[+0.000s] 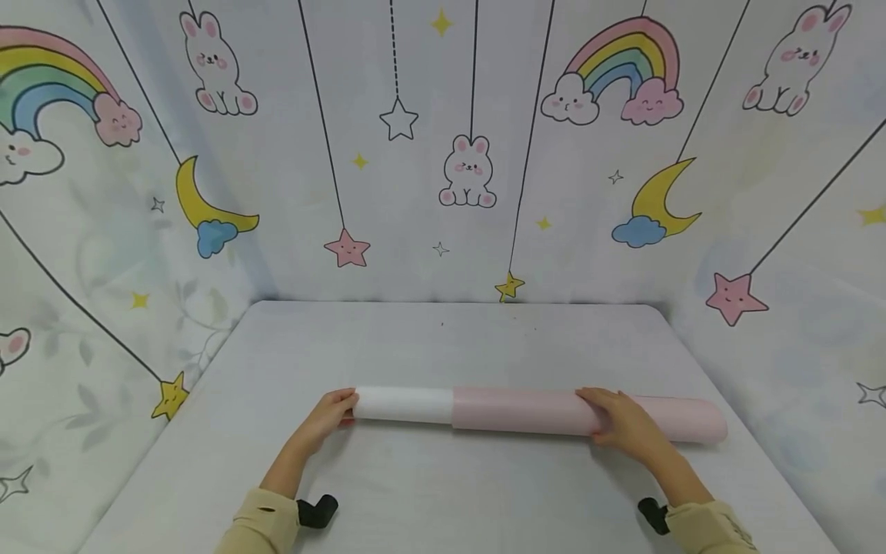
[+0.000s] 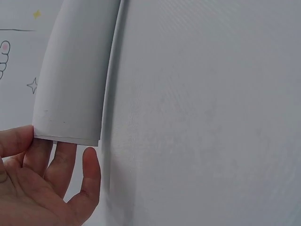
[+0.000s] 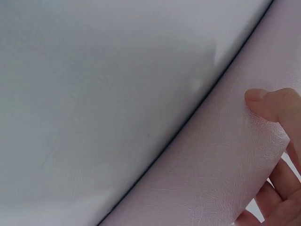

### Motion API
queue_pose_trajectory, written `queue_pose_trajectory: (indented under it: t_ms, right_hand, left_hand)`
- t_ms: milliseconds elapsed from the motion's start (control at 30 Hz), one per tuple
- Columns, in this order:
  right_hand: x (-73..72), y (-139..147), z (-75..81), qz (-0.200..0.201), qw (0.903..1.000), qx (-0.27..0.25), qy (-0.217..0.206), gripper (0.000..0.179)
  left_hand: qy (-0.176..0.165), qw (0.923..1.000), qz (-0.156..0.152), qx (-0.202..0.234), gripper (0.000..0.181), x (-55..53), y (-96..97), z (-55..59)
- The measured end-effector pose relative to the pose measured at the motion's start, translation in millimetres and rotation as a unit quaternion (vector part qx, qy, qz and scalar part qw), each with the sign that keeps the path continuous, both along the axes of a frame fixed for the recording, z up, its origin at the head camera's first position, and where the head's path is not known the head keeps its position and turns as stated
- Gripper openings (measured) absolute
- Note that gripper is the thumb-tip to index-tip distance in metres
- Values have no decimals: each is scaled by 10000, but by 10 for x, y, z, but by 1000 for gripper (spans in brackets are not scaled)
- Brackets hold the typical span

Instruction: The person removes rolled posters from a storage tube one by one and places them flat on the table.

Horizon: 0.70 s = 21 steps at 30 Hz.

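Note:
A long roll lies crosswise on the white table, with a white section (image 1: 404,405) on the left and a wider pink section (image 1: 515,410) on the right. My left hand (image 1: 328,415) holds the white end; in the left wrist view its fingertips (image 2: 91,157) are right at the open rim, some tucked behind it. Across the pink section, right of its middle, my right hand (image 1: 626,423) grips with thumb and fingers on opposite sides. The right wrist view shows the thumb (image 3: 263,101) on the pink, finely wrinkled surface, the other fingers partly hidden behind it.
The white table (image 1: 471,492) has rounded far corners. A pale curtain (image 1: 415,192) printed with rabbits, rainbows, moons and stars stands behind it and along both sides. Black wrist pieces (image 1: 318,512) show beside both sleeves.

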State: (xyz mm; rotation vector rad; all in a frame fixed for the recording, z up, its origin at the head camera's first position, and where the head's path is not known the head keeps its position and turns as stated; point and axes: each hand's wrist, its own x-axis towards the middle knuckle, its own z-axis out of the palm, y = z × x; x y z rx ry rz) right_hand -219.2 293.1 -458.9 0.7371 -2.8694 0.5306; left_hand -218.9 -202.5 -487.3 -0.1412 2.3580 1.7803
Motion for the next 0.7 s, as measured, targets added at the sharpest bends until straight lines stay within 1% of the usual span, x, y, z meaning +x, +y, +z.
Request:
queue_pose_trajectory:
  t_ms: [100,267,500,600,700]
  right_hand:
    - [18,26,25,-102,9999,51,-84,70]
    - [14,68,49,-253,9995,185,-91,70]
    - [10,78,56,-296,9990,249,-201,69]
    - [15,75,54,-302,9990,241,-228,69]
    - [11,76,43,-303,9992,200,-185,69]
  left_hand:
    - [10,10000,13,-4,40,11,-23,-9]
    - [13,10000,49,-19,41,18,-45,0]
    - [-16,9999,136,-21,41,33,-40,4]
    - [101,9996,158,-197,41,49,-24,3]
    - [270,9973,224,-637,41,63,-7,26]
